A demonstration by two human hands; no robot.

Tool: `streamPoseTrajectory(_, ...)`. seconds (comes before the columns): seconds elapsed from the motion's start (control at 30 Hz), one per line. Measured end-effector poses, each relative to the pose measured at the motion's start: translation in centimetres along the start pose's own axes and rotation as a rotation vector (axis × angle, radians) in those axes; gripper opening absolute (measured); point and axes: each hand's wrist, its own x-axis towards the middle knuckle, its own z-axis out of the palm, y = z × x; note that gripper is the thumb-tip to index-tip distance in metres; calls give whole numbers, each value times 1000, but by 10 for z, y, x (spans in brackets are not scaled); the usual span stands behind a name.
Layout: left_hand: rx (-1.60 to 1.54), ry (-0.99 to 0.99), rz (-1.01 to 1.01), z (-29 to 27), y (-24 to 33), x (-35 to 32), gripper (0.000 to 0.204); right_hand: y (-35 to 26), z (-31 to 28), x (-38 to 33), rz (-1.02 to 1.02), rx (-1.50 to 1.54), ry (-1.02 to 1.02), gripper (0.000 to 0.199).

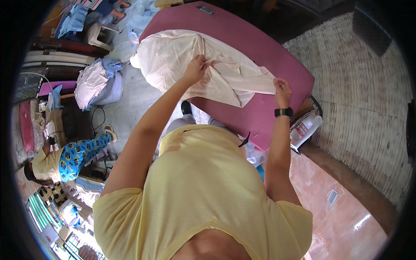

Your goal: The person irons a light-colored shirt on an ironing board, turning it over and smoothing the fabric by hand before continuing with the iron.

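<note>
A thin cream cloth (169,56), loosely spread and wrinkled, lies on a padded table with a maroon cover (273,47). My left hand (196,69) pinches a raised fold near the middle of the cloth. Further right, my right hand (282,88) grips the cloth's narrow end between thumb and fingers, close to the table's right end. Between my hands the fabric runs in long creases, and one corner droops toward the table's near edge. Whether the cloth is a garment I cannot tell.
A white iron (305,130) sits at the table's right end. On the far end lies a small dark object (205,9). Left are a bundle of clothes (97,84), a pale plastic stool (100,37) and a person in blue patterned trousers (82,158). A textured wall (355,99) borders the right.
</note>
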Motion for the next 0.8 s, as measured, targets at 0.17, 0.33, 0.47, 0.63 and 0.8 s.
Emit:
streamPoseTrajectory(0.17, -146, 151, 33, -98, -11, -9, 26, -23, -14, -15, 32, -236, -209, 21)
streamPoseTrajectory(0.33, -11, 370, 57, -191, -28, -63, 27, -25, -2, -25, -153, -563, -230, 19)
streamPoseTrajectory(0.47, -99, 368, -44, -200, -55, -104, 25, -41, 27, -45, -250, -817, -163, 27)
streamPoseTrajectory(0.63, -325, 369, -161, -176, -83, -126, 24, -100, 99, -81, -554, -839, -108, 38)
streamPoseTrajectory(0.8, -425, 425, -138, -170, -76, -122, 23, -143, 207, -137, -572, -449, -632, 44)
